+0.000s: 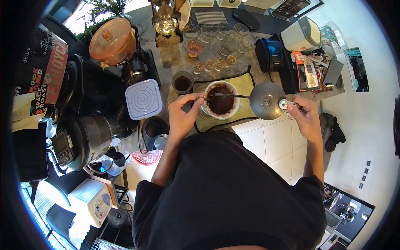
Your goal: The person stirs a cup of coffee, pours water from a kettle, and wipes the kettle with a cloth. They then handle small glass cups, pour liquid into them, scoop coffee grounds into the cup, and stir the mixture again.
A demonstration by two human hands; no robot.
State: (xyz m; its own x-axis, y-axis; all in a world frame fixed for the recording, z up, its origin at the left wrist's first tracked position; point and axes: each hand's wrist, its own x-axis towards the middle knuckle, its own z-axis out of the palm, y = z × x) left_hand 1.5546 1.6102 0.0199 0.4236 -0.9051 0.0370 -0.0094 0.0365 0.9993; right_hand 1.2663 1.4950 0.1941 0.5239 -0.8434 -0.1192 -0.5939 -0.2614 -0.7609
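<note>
In the head view a white cup (236,109) with dark brown contents (220,106) stands on a yellow-green cloth (246,86) with dark edging. My left hand (184,113) is at the cup's left rim, thumb and forefinger pinched together; anything between them is too small to make out. My right hand (305,116) is closed around the top of a gooseneck kettle (266,101), at its round knob. The kettle's thin dark spout (239,96) reaches left over the cup. A glass of dark liquid (182,83) stands behind my left hand.
Several small glasses (209,64) and larger glasses (229,45) stand at the back. On the left are a grinder with an orange hopper (111,39), a grey square lid (143,99) and a black machine (89,137). A blue-black device (268,55) is at the right.
</note>
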